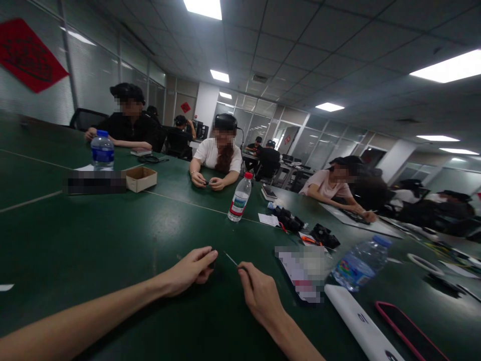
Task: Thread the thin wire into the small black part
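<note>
Over the green table, my left hand [194, 265] is closed around a small black object [214, 257], mostly hidden by the thumb and fingers. Facing it, my right hand [261, 291] pinches a thin tool with a slim metal shaft [230, 258]; its handle is covered by the fingers, so its exact kind does not show. The shaft points up and left toward the black object, with a small gap between them.
A red-capped water bottle [239, 197] stands ahead. To the right are a blue-capped bottle [361, 262], a white slab-like device [361, 323], a pink-edged phone [408, 331] and black parts [289, 219]. An open box [140, 178] sits left. Several people work around the table.
</note>
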`<action>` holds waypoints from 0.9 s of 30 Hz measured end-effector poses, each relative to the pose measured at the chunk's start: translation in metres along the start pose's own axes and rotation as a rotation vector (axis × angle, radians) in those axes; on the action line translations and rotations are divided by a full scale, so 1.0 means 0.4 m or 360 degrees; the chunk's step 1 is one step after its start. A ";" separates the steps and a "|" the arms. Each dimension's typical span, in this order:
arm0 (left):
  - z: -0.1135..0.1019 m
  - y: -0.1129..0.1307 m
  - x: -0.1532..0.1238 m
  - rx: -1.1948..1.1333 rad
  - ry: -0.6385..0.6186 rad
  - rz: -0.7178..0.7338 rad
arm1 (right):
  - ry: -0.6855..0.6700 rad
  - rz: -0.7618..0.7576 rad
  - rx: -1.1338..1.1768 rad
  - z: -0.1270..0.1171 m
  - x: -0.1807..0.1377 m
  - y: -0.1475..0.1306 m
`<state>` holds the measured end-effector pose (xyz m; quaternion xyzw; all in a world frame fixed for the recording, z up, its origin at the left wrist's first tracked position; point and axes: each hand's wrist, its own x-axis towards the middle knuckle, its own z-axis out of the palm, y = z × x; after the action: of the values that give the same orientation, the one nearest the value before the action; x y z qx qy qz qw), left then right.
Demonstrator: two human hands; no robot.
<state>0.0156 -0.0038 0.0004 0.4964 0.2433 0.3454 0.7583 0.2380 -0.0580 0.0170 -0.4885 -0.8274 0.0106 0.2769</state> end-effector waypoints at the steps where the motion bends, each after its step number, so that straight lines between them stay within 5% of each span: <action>1: 0.000 -0.001 0.001 -0.0031 0.0025 0.0006 | -0.0041 -0.0012 0.0008 -0.001 0.000 -0.001; 27: 0.003 -0.005 0.000 0.0108 0.0031 0.0136 | -0.0255 -0.0161 -0.0045 -0.016 0.006 -0.024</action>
<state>0.0172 -0.0050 -0.0010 0.5283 0.2408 0.3739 0.7232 0.2323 -0.0627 0.0263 -0.4476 -0.8705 0.0241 0.2031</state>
